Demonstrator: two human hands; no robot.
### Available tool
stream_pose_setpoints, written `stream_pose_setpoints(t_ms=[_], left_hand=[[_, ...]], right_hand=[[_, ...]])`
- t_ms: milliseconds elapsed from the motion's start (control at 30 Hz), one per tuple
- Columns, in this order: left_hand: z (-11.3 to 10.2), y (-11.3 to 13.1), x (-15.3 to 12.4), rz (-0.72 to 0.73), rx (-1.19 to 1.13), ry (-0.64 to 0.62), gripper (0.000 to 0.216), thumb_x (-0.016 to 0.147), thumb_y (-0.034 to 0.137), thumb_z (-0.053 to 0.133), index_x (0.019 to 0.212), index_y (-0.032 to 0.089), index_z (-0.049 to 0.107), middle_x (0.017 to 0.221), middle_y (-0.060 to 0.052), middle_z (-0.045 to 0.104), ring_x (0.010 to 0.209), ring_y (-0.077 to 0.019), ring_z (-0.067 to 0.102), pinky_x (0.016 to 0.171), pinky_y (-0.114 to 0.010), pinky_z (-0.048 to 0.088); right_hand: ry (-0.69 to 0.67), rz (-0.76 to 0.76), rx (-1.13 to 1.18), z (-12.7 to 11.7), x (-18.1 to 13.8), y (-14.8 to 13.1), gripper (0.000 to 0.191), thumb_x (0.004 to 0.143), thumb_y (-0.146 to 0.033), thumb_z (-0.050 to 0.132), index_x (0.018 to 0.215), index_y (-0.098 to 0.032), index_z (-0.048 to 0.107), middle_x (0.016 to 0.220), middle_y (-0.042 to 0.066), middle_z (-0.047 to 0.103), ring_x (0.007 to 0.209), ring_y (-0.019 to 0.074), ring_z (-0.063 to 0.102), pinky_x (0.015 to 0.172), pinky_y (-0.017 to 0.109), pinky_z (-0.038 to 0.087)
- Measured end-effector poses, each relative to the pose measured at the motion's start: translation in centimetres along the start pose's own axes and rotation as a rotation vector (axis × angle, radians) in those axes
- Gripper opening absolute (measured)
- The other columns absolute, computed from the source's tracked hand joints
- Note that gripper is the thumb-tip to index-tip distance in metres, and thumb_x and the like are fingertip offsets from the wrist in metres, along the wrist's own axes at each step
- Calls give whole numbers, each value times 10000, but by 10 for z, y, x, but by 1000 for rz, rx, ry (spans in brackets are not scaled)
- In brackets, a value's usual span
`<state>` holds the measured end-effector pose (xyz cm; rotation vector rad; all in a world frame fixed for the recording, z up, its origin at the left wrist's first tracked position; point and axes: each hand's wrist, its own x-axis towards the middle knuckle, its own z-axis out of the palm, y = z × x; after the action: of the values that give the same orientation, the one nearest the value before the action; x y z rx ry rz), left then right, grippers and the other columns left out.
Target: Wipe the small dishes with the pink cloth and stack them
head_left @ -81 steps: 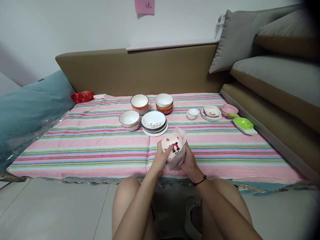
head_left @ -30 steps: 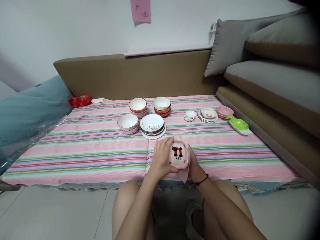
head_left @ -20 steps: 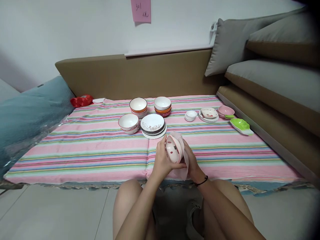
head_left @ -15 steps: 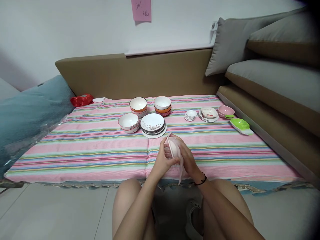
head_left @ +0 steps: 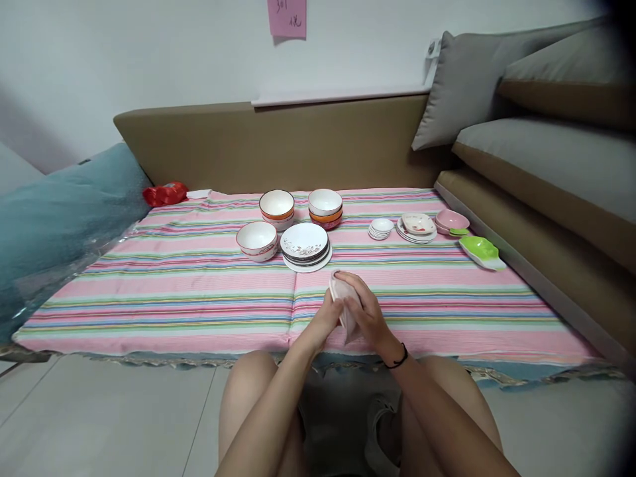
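Note:
In front of my knees, just above the striped cover, a small white dish is tilted on its edge. My left hand grips it from the left, thumb across the near side. A pale pinkish-white cloth is bunched against the dish. My right hand is closed around the cloth and presses it to the dish from the right. Most of the dish is hidden by the fingers and cloth. Nearest beyond my hands stands a stack of plates, the top one white with a brown flower pattern.
Bowls stand stacked left of and behind the plates. To the right are small white dishes, patterned plates, pink bowls and a green leaf-shaped dish. Cushions pile up at the right; a red bundle lies far left.
My right hand has folded the cloth closer over the dish, and the cloth's hanging end is drawn up. My left fingers show less behind the dish. The view has shifted slightly.

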<state>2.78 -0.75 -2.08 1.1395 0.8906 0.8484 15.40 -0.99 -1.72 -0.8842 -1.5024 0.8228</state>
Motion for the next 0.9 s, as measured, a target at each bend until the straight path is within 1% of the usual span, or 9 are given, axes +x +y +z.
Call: stream_pose_setpoints(t_ms=[67,133,233,300,400,467,567,767,900], left_hand=[[0,0,2,77,95,33,996,662,681,620,1423,170,231,1313,-174,467,1180,-294,484,947,-423,447],[0,-1,5,135,203,87,1103,583,592,736,1431,165,175,1298,-188,435,1146,-301,489,918,-430,454],[0,-2,6,231,433,211,1158,497,490,825,1425,197,197,1312,-172,363,1166,-304,440,943,-445,424],[1,0,5,286,598,283,1189,459,470,850,1426,199,213,1275,-156,362,1162,-305,419,975,-462,387],[1,4,2,364,773,373,1210,453,486,853,1428,169,211,1211,-150,392,1129,-306,423,987,-477,354],[1,7,2,408,843,444,1185,487,499,840,1428,162,203,1199,-154,412,1120,-312,427,976,-481,348],[-1,7,2,431,917,548,1122,531,520,814,1416,159,226,1183,-160,441,1123,-331,426,959,-492,341],[-3,2,8,369,996,755,1103,513,632,771,1369,118,303,1230,-206,406,1168,-375,377,968,-514,318],[-5,3,10,321,916,795,1007,611,617,723,1359,92,301,1205,-207,439,1144,-356,397,970,-511,314]], right_hand=[[29,135,136,2,1,3,378,904,-419,456,1233,-258,551,1308,56,541,1203,237,500,1051,405,371],[49,262,293,4,2,5,389,903,-449,440,1228,-262,541,1271,51,571,1148,222,545,994,372,430],[116,414,506,9,7,5,374,856,-463,502,1161,-259,579,1131,28,655,1046,208,605,902,328,494],[152,571,637,12,10,4,355,826,-483,525,1050,-227,628,1003,25,701,949,213,642,838,330,525],[111,781,816,15,14,1,363,833,-491,490,947,-192,661,891,31,723,834,204,669,786,330,541],[90,793,865,15,15,0,351,835,-467,491,965,-195,669,924,26,727,841,191,671,801,316,537],[133,772,843,16,14,1,339,812,-457,530,985,-201,671,973,27,725,893,197,665,812,322,536],[153,733,783,18,8,6,292,787,-417,578,933,-184,677,928,40,725,864,197,658,790,313,534],[199,701,752,16,4,10,243,759,-390,651,910,-202,680,931,20,720,891,183,651,798,282,528]])
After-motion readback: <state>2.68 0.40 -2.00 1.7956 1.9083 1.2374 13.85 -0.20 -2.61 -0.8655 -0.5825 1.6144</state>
